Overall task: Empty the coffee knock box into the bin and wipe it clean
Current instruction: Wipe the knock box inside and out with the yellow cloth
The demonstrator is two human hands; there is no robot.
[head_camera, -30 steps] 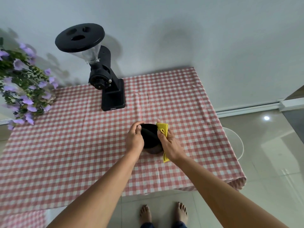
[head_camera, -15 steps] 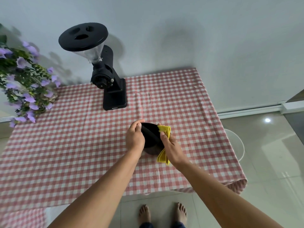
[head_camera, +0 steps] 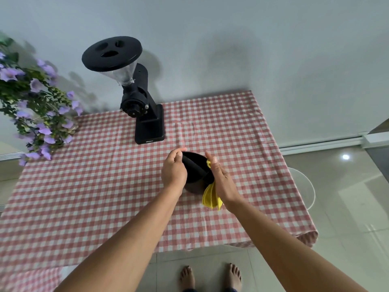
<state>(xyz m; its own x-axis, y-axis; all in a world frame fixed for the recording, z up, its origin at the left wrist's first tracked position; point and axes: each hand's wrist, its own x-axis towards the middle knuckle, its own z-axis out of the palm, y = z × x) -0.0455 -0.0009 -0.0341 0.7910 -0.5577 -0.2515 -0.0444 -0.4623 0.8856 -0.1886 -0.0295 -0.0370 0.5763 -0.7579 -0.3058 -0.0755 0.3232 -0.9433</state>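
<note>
Spilling in from the far left, a bunch of purple flowers with small green leaves (head_camera: 35,110) overhangs the corner of the red-and-white checked cotton tablecloth (head_camera: 94,186), whose weave shows a few soft creases. Behind it, near the wall, stands a matt black coffee grinder (head_camera: 145,114) with a clear funnel-shaped hopper and a flat round lid. Nearer the person, toward the right side of the table, the left hand (head_camera: 173,171) is wrapped around the rim of the round black knock box (head_camera: 194,168), which is tilted and crossed by a thick black bar. Just beside it, the right hand (head_camera: 221,180) presses a folded yellow cloth (head_camera: 210,198) against the box's right wall, fingers closed on the fabric, its ribbed edges hanging below the wrist. Past the table's right edge, a round white bin (head_camera: 305,186) sits on glossy grey floor tiles (head_camera: 347,207), partly hidden by the draped tablecloth.
</note>
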